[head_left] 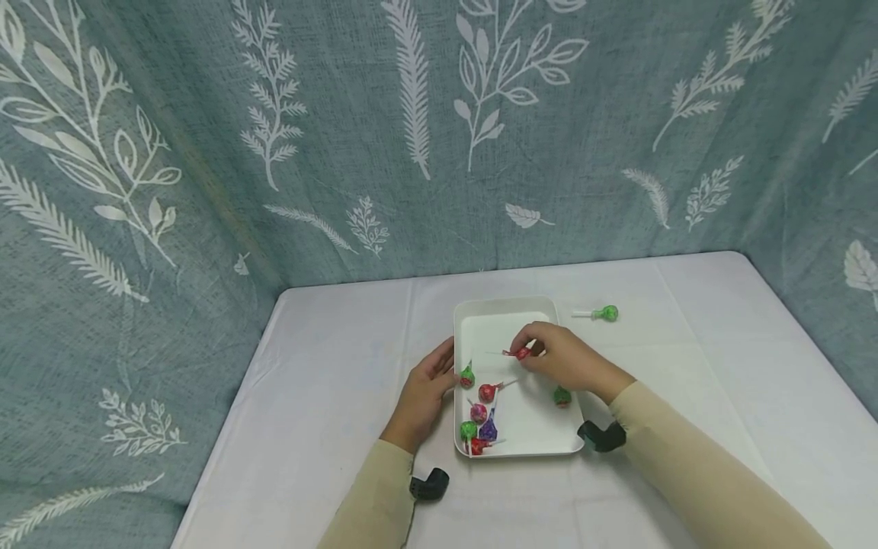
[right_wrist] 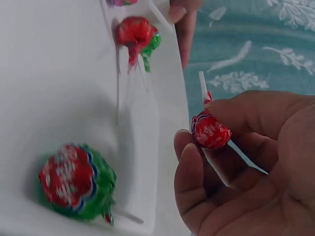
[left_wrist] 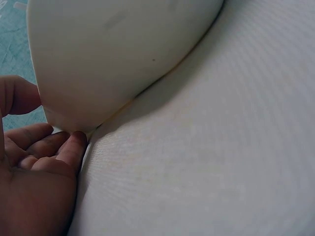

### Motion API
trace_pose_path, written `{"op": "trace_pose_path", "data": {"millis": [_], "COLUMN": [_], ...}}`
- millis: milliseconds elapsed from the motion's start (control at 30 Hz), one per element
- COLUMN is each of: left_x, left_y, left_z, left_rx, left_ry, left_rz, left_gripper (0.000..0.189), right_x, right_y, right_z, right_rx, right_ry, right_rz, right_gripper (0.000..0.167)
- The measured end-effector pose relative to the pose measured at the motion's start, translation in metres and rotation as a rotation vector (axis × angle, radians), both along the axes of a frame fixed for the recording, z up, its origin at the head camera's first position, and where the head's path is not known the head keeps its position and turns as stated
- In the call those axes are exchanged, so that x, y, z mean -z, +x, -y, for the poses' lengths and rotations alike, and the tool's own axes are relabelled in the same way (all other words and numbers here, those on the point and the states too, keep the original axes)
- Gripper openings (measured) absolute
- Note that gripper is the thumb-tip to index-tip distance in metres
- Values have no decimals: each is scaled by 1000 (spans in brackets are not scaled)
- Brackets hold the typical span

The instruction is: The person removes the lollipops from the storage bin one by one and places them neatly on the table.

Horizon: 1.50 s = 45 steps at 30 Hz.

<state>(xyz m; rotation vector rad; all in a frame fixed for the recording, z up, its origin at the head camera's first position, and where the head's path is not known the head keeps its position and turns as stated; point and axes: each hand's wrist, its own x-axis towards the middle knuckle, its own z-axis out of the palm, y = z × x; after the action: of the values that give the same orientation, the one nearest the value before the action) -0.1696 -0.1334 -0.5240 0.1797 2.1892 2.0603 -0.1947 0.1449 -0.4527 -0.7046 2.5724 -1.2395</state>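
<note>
A white rectangular tray (head_left: 531,431) lies on the table with several wrapped lollipops in it. My left hand (head_left: 424,393) holds the tray's left side, thumb at the rim and fingers low against the outer wall (left_wrist: 123,54). Above the tray my right hand (head_left: 565,358) pinches a red-wrapped lollipop (right_wrist: 210,131) by its candy end between thumb and fingers. Its white stick (right_wrist: 203,83) points away from the hand. Below that hand, at the tray's right side, sits a green and red lollipop (right_wrist: 74,182). Red, green, pink and purple (head_left: 488,428) ones gather along the left side.
Outside the tray, beyond its right side, a green lollipop (head_left: 607,313) lies on the white tablecloth (head_left: 686,366). A leaf-patterned teal curtain (head_left: 439,191) hangs behind the table. Black wrist devices (head_left: 430,485) are worn at both sleeves.
</note>
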Motion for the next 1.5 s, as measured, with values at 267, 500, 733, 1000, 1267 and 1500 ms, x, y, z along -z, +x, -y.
{"op": "trace_pose_path", "data": {"millis": [267, 500, 733, 1000, 1267, 1500], "left_x": [2, -1, 0, -1, 0, 0], "left_y": [-1, 1, 0, 1, 0, -1], "left_z": [1, 1, 1, 0, 0, 1], "left_rx": [2, 2, 0, 2, 13, 14], "left_ry": [10, 5, 0, 7, 10, 18], "left_rz": [3, 3, 5, -5, -16, -19], "left_gripper": [72, 73, 72, 72, 72, 71], "right_x": [2, 2, 1, 4, 11, 18], "right_y": [-3, -6, -7, -8, -10, -15], "right_z": [-14, -26, -41, -59, -73, -85], "right_rx": [57, 148, 223, 331, 467, 570], "right_ry": [-33, -82, -91, -117, -162, -222], "right_rz": [-24, 38, 69, 60, 6, 23], "right_gripper": [18, 19, 23, 30, 33, 37]}}
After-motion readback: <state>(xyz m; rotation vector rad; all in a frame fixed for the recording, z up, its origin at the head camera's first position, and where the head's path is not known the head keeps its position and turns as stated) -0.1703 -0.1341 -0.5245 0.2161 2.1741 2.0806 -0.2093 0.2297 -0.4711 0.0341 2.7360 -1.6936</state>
